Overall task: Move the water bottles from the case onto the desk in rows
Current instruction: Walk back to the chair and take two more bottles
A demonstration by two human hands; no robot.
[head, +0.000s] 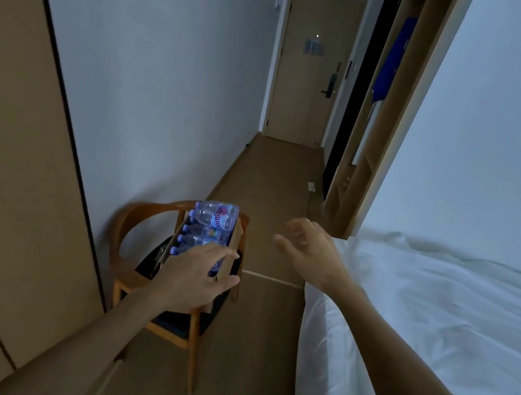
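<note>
— Left hand [200,273] hovers spread over the case [232,244] on the chair [133,279], gripping nothing.
— And the right hand [307,251]?
— Loose, empty, beside the bed [440,316]. Water bottles [213,220] lie stacked inside the case.

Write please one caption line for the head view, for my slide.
Left hand reaches over the case of water bottles on a wooden chair; right hand hovers open beside the bed.
</note>
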